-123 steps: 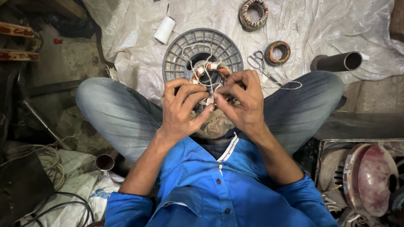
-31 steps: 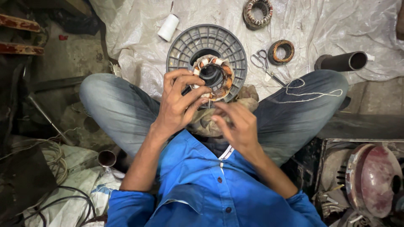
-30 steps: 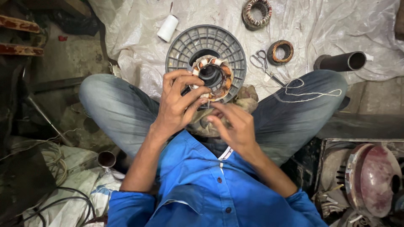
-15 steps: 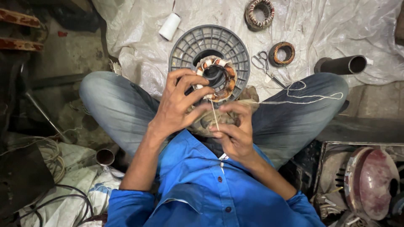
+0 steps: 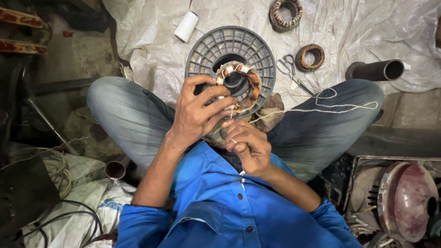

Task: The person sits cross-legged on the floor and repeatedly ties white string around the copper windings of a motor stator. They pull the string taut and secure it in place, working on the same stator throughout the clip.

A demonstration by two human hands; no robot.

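The left hand (image 5: 200,115) still grips the copper-wound stator (image 5: 239,85), fingers clamped on its rim, above the grey plastic spool (image 5: 206,46). The right hand (image 5: 248,147) has dropped from the winding toward the chest, fingers pinched on the white thread (image 5: 321,108), drawing a lacing stitch tight across the right knee.

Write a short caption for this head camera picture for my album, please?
Left hand holds a wound stator while right hand pulls white thread.

Copper-orange wound coil (image 5: 240,85), grey ribbed spool (image 5: 209,46), blue shirt (image 5: 220,206)
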